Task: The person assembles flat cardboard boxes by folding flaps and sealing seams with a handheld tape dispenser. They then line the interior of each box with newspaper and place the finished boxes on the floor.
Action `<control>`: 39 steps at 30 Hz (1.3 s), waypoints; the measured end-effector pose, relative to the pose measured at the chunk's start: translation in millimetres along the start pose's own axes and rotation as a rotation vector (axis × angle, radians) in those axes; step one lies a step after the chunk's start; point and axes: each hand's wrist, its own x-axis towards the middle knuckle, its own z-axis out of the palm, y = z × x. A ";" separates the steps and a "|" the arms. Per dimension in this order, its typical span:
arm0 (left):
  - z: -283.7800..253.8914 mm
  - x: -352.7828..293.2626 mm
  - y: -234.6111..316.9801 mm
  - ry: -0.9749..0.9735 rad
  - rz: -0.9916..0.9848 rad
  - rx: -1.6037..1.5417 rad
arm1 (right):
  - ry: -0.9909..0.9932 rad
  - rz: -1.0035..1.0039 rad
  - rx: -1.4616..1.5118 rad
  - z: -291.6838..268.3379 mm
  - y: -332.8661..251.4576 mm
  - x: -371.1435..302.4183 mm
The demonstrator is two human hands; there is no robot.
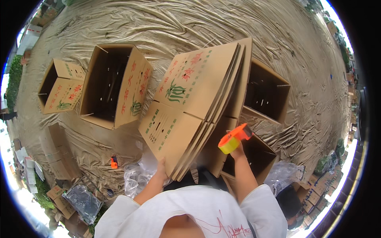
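A stack of several flattened cardboard boxes (pixel 174 115) leans upright in front of me, its brown faces printed in red and green. My left hand (pixel 161 169) grips the stack at its lower left edge; part of the fingers is hidden behind the cardboard. On the right, my right hand (pixel 237 151) is closed on an orange tape dispenser (pixel 238 134) loaded with a roll of yellow tape. That hand is beside the stack's right edge, over an open box (pixel 262 156). The fingers under the dispenser are mostly hidden.
Two opened boxes, a large one (pixel 131 93) and a smaller one (pixel 65 95), stand at the left. Another open box (pixel 274 95) is behind the stack. A second orange dispenser (pixel 114 162), clear plastic film (pixel 137 176) and folded cardboard (pixel 61 152) lie on the wrinkled tan sheet (pixel 313 119).
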 end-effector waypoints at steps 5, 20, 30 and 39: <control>61.8 19.5 -53.1 -0.291 -0.102 0.003 | -0.043 -0.059 0.240 28.7 -5.1 12.4; 6.6 95.6 -132.4 0.226 0.137 0.809 | -0.007 -0.282 -0.040 35.7 23.2 12.1; -33.3 -3.0 -116.8 -0.131 0.917 1.955 | 0.028 -0.366 -0.110 6.3 33.0 27.1; -81.6 -199.0 -14.8 0.263 0.710 1.963 | 0.495 -0.085 -0.019 17.6 -73.1 43.0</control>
